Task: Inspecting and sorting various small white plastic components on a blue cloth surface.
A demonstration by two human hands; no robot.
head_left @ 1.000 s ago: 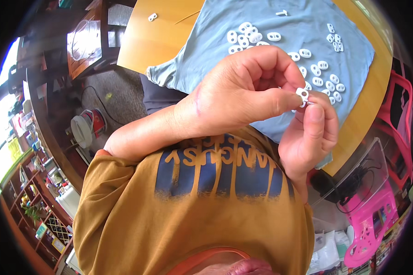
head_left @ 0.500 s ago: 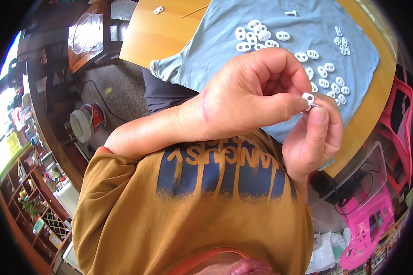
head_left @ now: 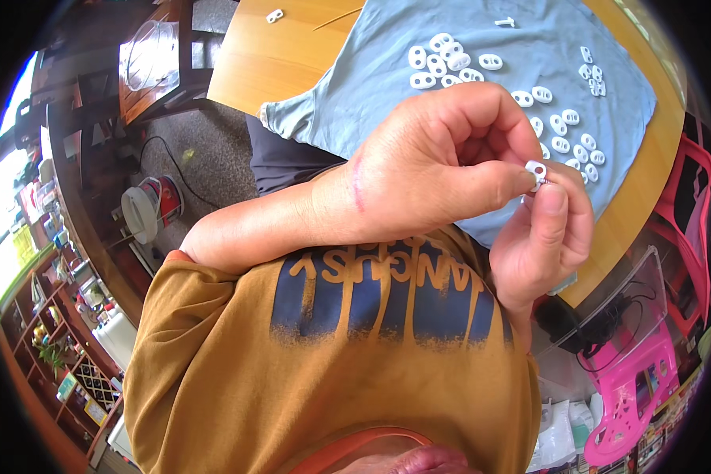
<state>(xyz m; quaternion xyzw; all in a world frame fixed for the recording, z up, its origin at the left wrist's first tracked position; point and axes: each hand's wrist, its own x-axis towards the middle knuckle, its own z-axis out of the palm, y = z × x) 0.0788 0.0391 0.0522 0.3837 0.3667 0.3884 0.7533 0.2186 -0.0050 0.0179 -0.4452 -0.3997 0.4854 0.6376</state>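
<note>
My left hand is closed, with its thumb and forefinger pinching a small white plastic piece with a round hole. Right below it, my right hand is closed too; its thumb and forefinger grip a thin ridged metal bit, perhaps a small spring or screw, that meets the plastic piece. The fingertips cover most of the metal bit. Beyond my hands, several white two-hole oval pieces lie scattered on a blue cloth. A cluster of smaller white pieces lies on the cloth's far right.
The cloth covers much of a wooden table. A T-shaped white piece lies at the back, and a lone two-hole piece sits on bare wood at the far left. A pink stool and a clear plastic bin stand at the right.
Both hands have shifted very slightly right and down in the picture, still pinching the same pieces. Less of the ridged metal bit shows between the fingers and the white piece.
</note>
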